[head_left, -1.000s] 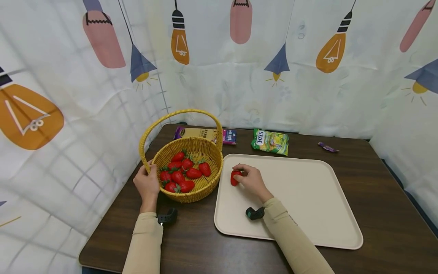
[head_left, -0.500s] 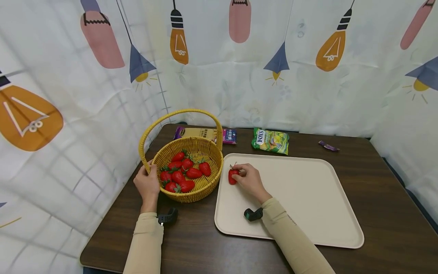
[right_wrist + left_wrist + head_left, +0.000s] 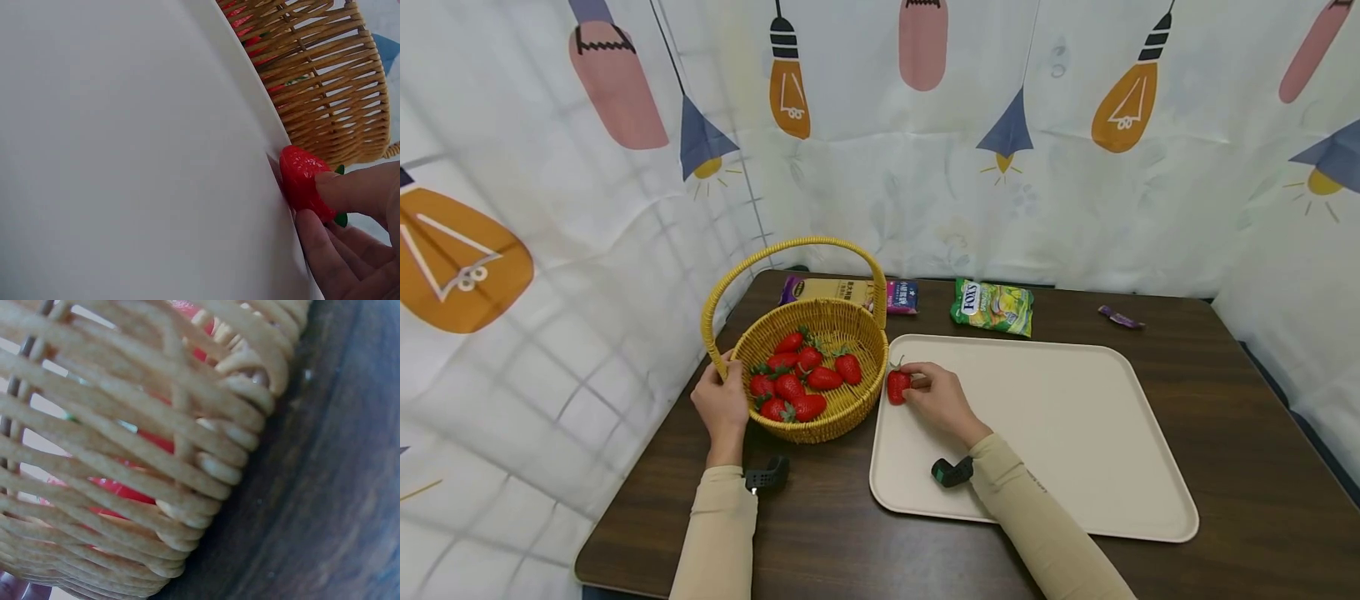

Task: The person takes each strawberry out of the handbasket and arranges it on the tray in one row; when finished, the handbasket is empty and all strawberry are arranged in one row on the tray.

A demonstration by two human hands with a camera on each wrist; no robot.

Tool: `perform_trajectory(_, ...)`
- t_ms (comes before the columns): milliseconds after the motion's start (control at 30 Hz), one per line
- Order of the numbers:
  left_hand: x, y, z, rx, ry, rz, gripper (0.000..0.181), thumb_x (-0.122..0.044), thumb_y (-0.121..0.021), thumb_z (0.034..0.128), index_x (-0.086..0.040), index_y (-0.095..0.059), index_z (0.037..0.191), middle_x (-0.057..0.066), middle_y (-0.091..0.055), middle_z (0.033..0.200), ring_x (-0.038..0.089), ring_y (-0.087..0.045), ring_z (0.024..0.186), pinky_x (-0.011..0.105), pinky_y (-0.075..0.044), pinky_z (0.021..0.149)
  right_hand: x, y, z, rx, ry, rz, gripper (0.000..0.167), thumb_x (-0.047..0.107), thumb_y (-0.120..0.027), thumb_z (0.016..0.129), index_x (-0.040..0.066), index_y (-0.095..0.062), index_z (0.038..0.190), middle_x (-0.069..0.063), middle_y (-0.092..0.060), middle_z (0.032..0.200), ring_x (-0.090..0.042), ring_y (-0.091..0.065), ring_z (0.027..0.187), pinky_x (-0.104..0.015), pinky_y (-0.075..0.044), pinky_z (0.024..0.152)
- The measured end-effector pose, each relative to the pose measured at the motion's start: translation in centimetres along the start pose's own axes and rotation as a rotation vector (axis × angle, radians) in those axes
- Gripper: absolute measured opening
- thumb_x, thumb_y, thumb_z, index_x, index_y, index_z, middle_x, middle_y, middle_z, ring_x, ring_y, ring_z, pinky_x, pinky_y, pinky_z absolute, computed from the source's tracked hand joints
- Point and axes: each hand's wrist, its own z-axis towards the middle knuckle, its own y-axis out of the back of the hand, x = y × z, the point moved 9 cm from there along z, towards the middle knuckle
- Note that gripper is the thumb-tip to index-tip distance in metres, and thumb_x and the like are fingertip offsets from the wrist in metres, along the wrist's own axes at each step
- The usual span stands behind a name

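Note:
My right hand (image 3: 942, 402) pinches a red strawberry (image 3: 897, 387) between thumb and fingers. In the right wrist view the strawberry (image 3: 303, 181) is by the rim of the white tray (image 3: 156, 125), its green leaves pointing away from the tray. A yellow wicker basket (image 3: 850, 408) stands just left of the tray, several strawberries (image 3: 808, 407) lying inside. My left hand (image 3: 722, 408) grips the basket at the left foot of its handle; some of its fingers are hidden. Close up in the left wrist view, the basket's weave (image 3: 125, 444) shows red through its gaps.
Behind the basket lie long snack packets (image 3: 902, 297), partly covered by it. A green candy bag (image 3: 992, 308) lies behind the tray. Farther right is a small purple wrapped sweet (image 3: 1122, 317). A patterned curtain (image 3: 887, 183) hangs along the dark table's (image 3: 820, 533) back.
My right hand has moved a little left with the strawberry, from over the tray to the tray's left rim beside the basket. The left hand and basket stay in place.

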Motion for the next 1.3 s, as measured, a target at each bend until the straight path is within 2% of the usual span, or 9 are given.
perform_trajectory(233,-0.1,0.0,0.1,0.001,-0.009,0.008,0.029,-0.021,-0.057,0.0963,-0.005,-0.072,0.115,0.016,-0.07,0.108,0.01,-0.054,0.08,0.022,-0.039,0.07,-0.2,0.7,0.0,-0.048,-0.04,0.042,0.031,0.007,-0.074,0.083,0.014,-0.071,0.114,-0.006,-0.069,0.115,-0.023,-0.069,0.095,-0.037,-0.055,0.079)
perform_trajectory(433,-0.1,0.1,0.2,0.008,-0.016,0.011,0.03,-0.021,-0.057,0.0965,-0.003,-0.071,0.115,0.017,-0.07,0.108,0.01,-0.054,0.081,0.023,-0.04,0.072,-0.3,2.0,0.0,-0.117,-0.109,0.132,0.026,0.009,-0.068,0.088,0.012,-0.071,0.114,-0.005,-0.068,0.113,-0.022,-0.069,0.089,-0.034,-0.055,0.068)
perform_trajectory(667,-0.6,0.4,0.4,0.0,-0.029,0.005,0.029,-0.021,-0.056,0.0963,-0.005,-0.072,0.115,0.017,-0.07,0.106,0.012,-0.053,0.078,0.023,-0.039,0.069,3.0,2.6,0.7,-0.165,0.005,0.3,0.019,0.002,-0.059,0.092,0.003,-0.071,0.107,-0.009,-0.068,0.111,-0.037,-0.068,0.087,-0.04,-0.057,0.071)
perform_trajectory(733,-0.5,0.2,0.4,0.014,-0.021,0.006,0.03,-0.022,-0.056,0.0967,-0.005,-0.071,0.116,0.015,-0.07,0.108,0.014,-0.054,0.08,0.023,-0.039,0.069,4.1,2.3,0.7,-0.147,0.023,0.324,0.018,0.002,-0.059,0.093,0.002,-0.071,0.106,-0.011,-0.068,0.11,-0.04,-0.067,0.088,-0.042,-0.057,0.073)
perform_trajectory(867,-0.1,0.0,0.0,0.027,-0.006,0.011,0.031,-0.023,-0.055,0.0971,-0.006,-0.071,0.118,0.014,-0.07,0.11,0.015,-0.055,0.083,0.023,-0.039,0.071,6.5,1.1,0.6,-0.082,0.069,0.305,0.017,0.003,-0.06,0.093,0.005,-0.071,0.106,-0.009,-0.069,0.109,-0.034,-0.068,0.089,-0.037,-0.056,0.074)
perform_trajectory(933,0.1,0.2,-0.2,0.02,-0.005,0.02,0.031,-0.022,-0.055,0.0971,-0.006,-0.071,0.118,0.015,-0.07,0.109,0.015,-0.054,0.081,0.023,-0.039,0.069,7.9,0.4,0.5,-0.046,0.129,0.299,0.017,0.002,-0.06,0.092,0.002,-0.07,0.106,-0.01,-0.069,0.108,-0.029,-0.068,0.089,-0.035,-0.056,0.075)
perform_trajectory(1100,0.5,0.5,-0.5,0.014,-0.016,0.035,0.029,-0.021,-0.056,0.0973,-0.006,-0.071,0.117,0.015,-0.07,0.103,0.014,-0.051,0.073,0.023,-0.038,0.063,12.2,-0.9,0.0,0.049,0.212,0.311,0.017,-0.002,-0.06,0.092,-0.005,-0.068,0.107,-0.02,-0.068,0.106,-0.031,-0.065,0.091,-0.032,-0.054,0.078)
perform_trajectory(1167,0.3,0.2,-0.3,0.022,-0.024,0.031,0.03,-0.023,-0.055,0.0975,-0.006,-0.071,0.118,0.015,-0.07,0.104,0.014,-0.052,0.074,0.023,-0.039,0.065,12.8,-1.6,0.4,0.085,0.211,0.304,0.017,-0.001,-0.061,0.092,-0.003,-0.069,0.107,-0.019,-0.069,0.107,-0.032,-0.065,0.09,-0.031,-0.053,0.078)
perform_trajectory(1300,-0.1,0.0,0.1,0.011,-0.038,0.014,0.031,-0.023,-0.055,0.0968,-0.006,-0.072,0.117,0.015,-0.071,0.108,0.013,-0.055,0.079,0.022,-0.04,0.071,12.4,-3.7,2.0,0.162,0.231,0.258,0.018,0.007,-0.064,0.092,0.004,-0.07,0.109,-0.01,-0.07,0.107,-0.02,-0.064,0.089,-0.027,-0.052,0.075)
